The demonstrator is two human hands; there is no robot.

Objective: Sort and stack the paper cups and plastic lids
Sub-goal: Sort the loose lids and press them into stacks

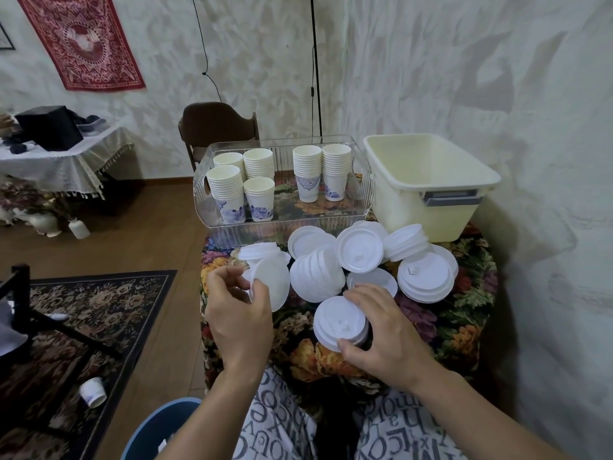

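Floral-clothed surface (457, 327), lower centre: right hand (381, 330) clamps a lid stack (340, 323); left hand (238, 313) pinches a tilted lid (270, 280). Leaning lid piles (318, 277) mid-frame could topple if nudged; cup stacks (229, 190) sit in the clear tray (361, 207).

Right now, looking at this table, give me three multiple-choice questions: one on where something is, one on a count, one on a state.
1. Where do the paper cup stacks stand?
A. in the clear tray
B. in the cream tub
C. on the rug

2. How many cup stacks are there?
A. three
B. six
C. nine

3. What is the right hand doing?
A. lying flat and idle
B. gripping a lid stack
C. holding a cup

Answers: 1 A, the stacks sit inside its clear walls. 2 B, four at the left, two at the right. 3 B, thumb and fingers curl round the lids.
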